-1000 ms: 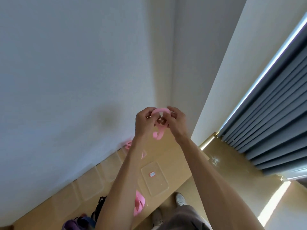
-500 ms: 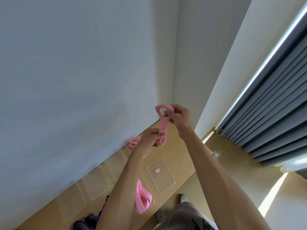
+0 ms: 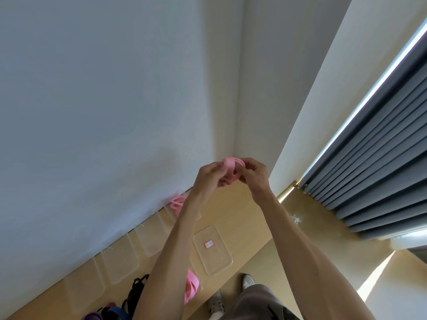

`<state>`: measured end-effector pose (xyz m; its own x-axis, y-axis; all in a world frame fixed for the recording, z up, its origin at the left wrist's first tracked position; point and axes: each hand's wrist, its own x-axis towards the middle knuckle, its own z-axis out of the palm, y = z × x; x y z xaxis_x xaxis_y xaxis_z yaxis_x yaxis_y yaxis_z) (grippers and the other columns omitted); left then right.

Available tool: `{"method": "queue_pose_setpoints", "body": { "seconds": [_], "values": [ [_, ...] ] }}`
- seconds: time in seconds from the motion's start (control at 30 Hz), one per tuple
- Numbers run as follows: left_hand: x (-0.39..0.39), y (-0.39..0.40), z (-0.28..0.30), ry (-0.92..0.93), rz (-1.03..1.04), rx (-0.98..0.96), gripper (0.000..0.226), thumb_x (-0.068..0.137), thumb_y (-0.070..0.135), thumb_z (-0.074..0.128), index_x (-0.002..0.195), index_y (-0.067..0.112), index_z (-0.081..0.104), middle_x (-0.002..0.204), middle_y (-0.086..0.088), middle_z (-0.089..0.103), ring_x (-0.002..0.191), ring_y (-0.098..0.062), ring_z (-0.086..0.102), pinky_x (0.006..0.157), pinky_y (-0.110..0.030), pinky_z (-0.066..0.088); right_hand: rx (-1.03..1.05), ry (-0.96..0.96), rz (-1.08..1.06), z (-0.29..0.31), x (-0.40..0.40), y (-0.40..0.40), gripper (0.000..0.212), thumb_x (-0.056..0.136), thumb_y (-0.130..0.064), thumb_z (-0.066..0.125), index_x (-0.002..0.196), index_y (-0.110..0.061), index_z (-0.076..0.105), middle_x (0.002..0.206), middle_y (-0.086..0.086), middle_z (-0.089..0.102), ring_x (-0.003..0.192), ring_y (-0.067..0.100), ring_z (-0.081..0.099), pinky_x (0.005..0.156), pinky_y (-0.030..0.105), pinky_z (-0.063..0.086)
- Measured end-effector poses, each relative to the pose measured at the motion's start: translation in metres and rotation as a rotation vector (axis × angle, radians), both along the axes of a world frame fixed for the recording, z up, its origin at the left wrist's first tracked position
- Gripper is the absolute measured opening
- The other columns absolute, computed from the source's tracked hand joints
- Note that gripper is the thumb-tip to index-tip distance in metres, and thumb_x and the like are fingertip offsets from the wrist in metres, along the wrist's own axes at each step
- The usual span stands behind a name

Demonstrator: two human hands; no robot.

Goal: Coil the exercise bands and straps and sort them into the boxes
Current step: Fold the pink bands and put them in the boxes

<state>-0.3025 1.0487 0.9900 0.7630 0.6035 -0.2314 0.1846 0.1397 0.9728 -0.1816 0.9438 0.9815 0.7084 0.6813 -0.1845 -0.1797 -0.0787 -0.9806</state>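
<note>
L hand [image 3: 209, 179] & R hand [image 3: 254, 175]: fingers curled, pinching coiled pink band [image 3: 231, 163] btwn them.

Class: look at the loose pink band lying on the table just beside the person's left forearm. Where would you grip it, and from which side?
Probably pinch the pink band at its upper, broad end, where the strip shows widest and stands clear of the left forearm. Come from the right, the table edge side: the forearm covers its left side, while bare table lies open to its right.
</note>
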Motion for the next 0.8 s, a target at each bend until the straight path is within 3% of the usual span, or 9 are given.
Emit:
{"method": "queue_pose_setpoints", "body": {
  "seconds": [0.1, 0.2, 0.33, 0.47, 0.57, 0.7, 0.8],
  "values": [
    [0.009, -0.006, -0.012, 0.159, 0.026, 0.388, 0.019, 0.095, 0.043, 0.064, 0.079, 0.033, 0.067, 0.068, 0.002, 0.071, 0.056, -0.012, 0.065, 0.058, -0.033, 0.055, 0.029, 0.053, -0.023, 0.002, 0.002, 0.002, 0.016, 0.085, -0.011, 0.066, 0.087, -0.022, 0.078, 0.08, 0.016, 0.071, 0.072, 0.026, 0.068, 0.075, 0.045, 0.059],
    [0.016, -0.011, -0.016, 0.363, 0.01, 0.525, 0.028, 0.091, 0.05, 0.064, 0.069, 0.033, 0.059, 0.06, 0.01, 0.061, 0.052, -0.008, 0.052, 0.053, -0.028, 0.04, 0.059, 0.135, -0.028, 0.004, 0.008, 0.001, 0.017, 0.084, -0.009, 0.065, 0.092, -0.018, 0.077, 0.09, 0.014, 0.074, 0.084, 0.031, 0.071, 0.079, 0.044, 0.06],
    [0.021, -0.014, -0.014, 0.395, 0.158, 0.397, 0.031, 0.086, 0.046, 0.064, 0.059, 0.031, 0.066, 0.055, 0.012, 0.063, 0.057, -0.007, 0.059, 0.053, -0.023, 0.039, 0.05, 0.013, 0.144, 0.003, 0.004, -0.002, 0.011, 0.079, -0.013, 0.071, 0.086, -0.017, 0.078, 0.083, 0.009, 0.073, 0.076, 0.02, 0.071, 0.07, 0.034, 0.059],
    [0.022, -0.009, -0.007, 0.324, 0.186, 0.183, 0.025, 0.081, 0.026, 0.068, 0.056, 0.024, 0.07, 0.06, 0.006, 0.069, 0.059, -0.005, 0.062, 0.06, -0.021, 0.045, 0.05, -0.015, 0.237, 0.0, -0.001, -0.002, 0.023, 0.08, -0.008, 0.064, 0.093, -0.02, 0.079, 0.086, 0.023, 0.068, 0.077, 0.023, 0.065, 0.076, 0.041, 0.055],
    [0.018, -0.007, -0.003, 0.256, 0.23, 0.034, 0.036, 0.084, 0.012, 0.062, 0.049, 0.021, 0.067, 0.05, 0.007, 0.059, 0.05, -0.007, 0.05, 0.052, -0.018, 0.038, 0.061, -0.01, 0.228, 0.005, -0.001, 0.001, 0.02, 0.078, -0.018, 0.07, 0.094, -0.024, 0.081, 0.091, 0.019, 0.071, 0.08, 0.031, 0.065, 0.08, 0.051, 0.058],
    [0.01, -0.011, 0.002, 0.113, 0.282, -0.129, 0.025, 0.081, 0.005, 0.054, 0.07, 0.01, 0.075, 0.065, -0.01, 0.062, 0.063, -0.018, 0.048, 0.057, -0.026, 0.037, 0.064, 0.009, 0.191, 0.001, 0.0, 0.002, 0.019, 0.08, -0.021, 0.072, 0.096, -0.023, 0.08, 0.096, 0.014, 0.073, 0.093, 0.038, 0.068, 0.084, 0.057, 0.055],
    [0.006, -0.013, 0.008, 0.054, 0.262, -0.115, 0.025, 0.078, 0.001, 0.057, 0.071, 0.013, 0.078, 0.066, -0.014, 0.066, 0.062, -0.019, 0.056, 0.057, -0.026, 0.042, 0.085, 0.053, 0.224, -0.001, -0.005, 0.0, 0.02, 0.087, -0.028, 0.069, 0.103, -0.021, 0.079, 0.098, 0.013, 0.074, 0.095, 0.031, 0.07, 0.083, 0.043, 0.06]
  ]
}}
